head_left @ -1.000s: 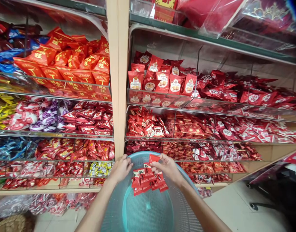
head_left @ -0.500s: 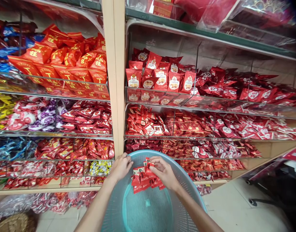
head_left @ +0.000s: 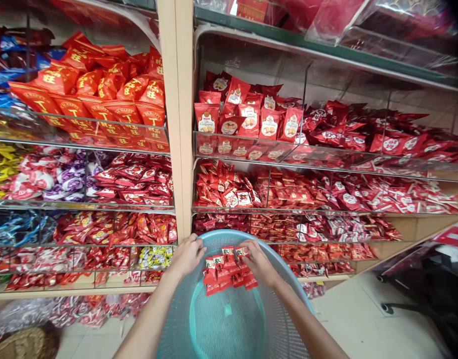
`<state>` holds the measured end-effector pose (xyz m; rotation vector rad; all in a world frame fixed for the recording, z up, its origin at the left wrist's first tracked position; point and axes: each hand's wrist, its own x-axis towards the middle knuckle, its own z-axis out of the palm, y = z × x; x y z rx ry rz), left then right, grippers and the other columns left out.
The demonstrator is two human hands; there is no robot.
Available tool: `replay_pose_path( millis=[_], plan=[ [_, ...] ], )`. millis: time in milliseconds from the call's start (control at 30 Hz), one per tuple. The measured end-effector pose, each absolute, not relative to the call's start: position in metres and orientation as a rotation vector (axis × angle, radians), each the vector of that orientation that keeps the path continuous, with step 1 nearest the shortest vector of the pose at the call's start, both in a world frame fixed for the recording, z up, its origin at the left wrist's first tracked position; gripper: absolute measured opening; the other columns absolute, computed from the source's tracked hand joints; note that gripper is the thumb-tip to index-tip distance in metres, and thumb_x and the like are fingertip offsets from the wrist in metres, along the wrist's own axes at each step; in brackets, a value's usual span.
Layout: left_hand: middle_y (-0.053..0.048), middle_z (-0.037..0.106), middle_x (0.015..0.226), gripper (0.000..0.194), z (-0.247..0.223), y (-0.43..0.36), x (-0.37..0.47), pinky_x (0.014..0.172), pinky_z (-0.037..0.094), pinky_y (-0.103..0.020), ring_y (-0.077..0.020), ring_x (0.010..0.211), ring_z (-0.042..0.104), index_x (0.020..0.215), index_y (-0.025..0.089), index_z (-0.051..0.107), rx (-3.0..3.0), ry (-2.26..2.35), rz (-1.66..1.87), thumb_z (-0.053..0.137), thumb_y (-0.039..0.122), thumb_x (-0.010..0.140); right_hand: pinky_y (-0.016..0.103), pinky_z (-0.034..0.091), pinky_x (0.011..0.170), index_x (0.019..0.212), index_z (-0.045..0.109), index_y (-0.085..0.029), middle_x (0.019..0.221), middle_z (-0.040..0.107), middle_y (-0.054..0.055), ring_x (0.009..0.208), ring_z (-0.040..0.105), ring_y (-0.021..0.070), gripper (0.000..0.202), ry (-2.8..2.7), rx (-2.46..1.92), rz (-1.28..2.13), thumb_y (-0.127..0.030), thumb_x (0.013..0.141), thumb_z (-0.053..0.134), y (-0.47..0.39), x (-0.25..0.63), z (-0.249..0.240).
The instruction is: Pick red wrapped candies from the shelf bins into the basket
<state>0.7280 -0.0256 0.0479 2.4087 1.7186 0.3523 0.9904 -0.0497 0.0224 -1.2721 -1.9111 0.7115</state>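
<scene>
A round teal basket (head_left: pixel 229 331) stands below the shelves, tilted toward me. Small red candy packets (head_left: pixel 223 274) with dark characters on cream labels lie in overlapping rows against its far inner side. My left hand (head_left: pixel 189 255) is closed over the basket's left rim, fingers curled round it. Inside the basket, my right hand (head_left: pixel 255 262) has its fingers on the rightmost packet, pinching its upper part; the thumb is partly hidden.
Shelves of wrapped sweets fill the back, with red packets (head_left: pixel 229 192) behind the basket and orange-red bags (head_left: pixel 90 99) upper left. A wooden post (head_left: pixel 180 114) divides them. At lower left sits a woven basket (head_left: pixel 25 344); a chair's caster (head_left: pixel 387 308) is at right.
My right hand has moved slightly right, from the middle packets to the rightmost one, which now lies beside the others. My left hand stays on the rim.
</scene>
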Motion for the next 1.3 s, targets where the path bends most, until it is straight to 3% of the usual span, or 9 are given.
replay_pose_path(
  millis=[267,467,733,867,1067,1300],
  plan=[
    [-0.004,0.052,0.095,0.030,0.049,-0.027,0.728,0.068,0.039,-0.026,-0.0147,0.079,0.055,0.082,0.021,0.055,2.390,1.726,0.345,0.033,0.040,0.087,0.033,0.049,0.084,0.102,0.054,-0.022,0.117,0.045,0.008,0.101,0.053,0.0174,0.023,-1.817,-1.325,0.719,-0.022,0.081,0.045,-0.047,0.976,0.003],
    [-0.004,0.052,0.094,0.029,0.051,-0.027,0.729,0.068,0.038,-0.026,-0.0143,0.078,0.055,0.081,0.020,0.055,2.385,1.721,0.339,0.034,0.040,0.087,0.038,0.038,0.098,0.101,0.054,-0.022,0.117,0.047,0.007,0.110,0.048,0.0191,0.023,-1.911,-1.390,0.523,-0.017,0.081,0.044,-0.051,0.967,0.001],
    [-0.004,0.051,0.092,0.029,0.050,-0.026,0.728,0.067,0.038,-0.027,-0.0155,0.078,0.055,0.080,0.021,0.055,2.430,1.713,0.345,0.033,0.040,0.087,0.040,0.042,0.093,0.101,0.054,-0.021,0.117,0.048,0.008,0.107,0.048,0.0226,0.021,-2.010,-1.531,0.254,-0.021,0.083,0.045,-0.058,0.965,0.002],
    [-0.005,0.051,0.092,0.030,0.047,-0.026,0.728,0.067,0.039,-0.027,-0.0160,0.079,0.055,0.081,0.021,0.055,2.399,1.724,0.339,0.033,0.040,0.087,0.039,0.044,0.088,0.100,0.054,-0.020,0.112,0.051,0.009,0.102,0.050,0.0221,0.019,-2.025,-1.449,0.089,-0.025,0.086,0.044,-0.053,0.959,0.037],
    [-0.005,0.052,0.096,0.027,0.048,-0.024,0.728,0.069,0.041,-0.027,-0.0170,0.085,0.056,0.084,0.020,0.056,2.358,1.754,0.304,0.036,0.038,0.086,0.035,0.040,0.087,0.100,0.054,-0.020,0.099,0.055,0.007,0.095,0.050,0.0199,0.020,-2.021,-1.132,-0.074,-0.028,0.089,0.039,-0.025,0.919,0.142],
    [-0.006,0.053,0.095,0.029,0.049,-0.027,0.727,0.070,0.041,-0.028,-0.0172,0.085,0.056,0.084,0.020,0.056,2.364,1.741,0.324,0.033,0.038,0.087,0.039,0.040,0.080,0.089,0.058,-0.016,0.093,0.058,0.012,0.094,0.049,0.0264,0.021,-2.072,-1.479,-0.132,-0.034,0.081,0.052,0.028,0.869,0.183]
  ],
)
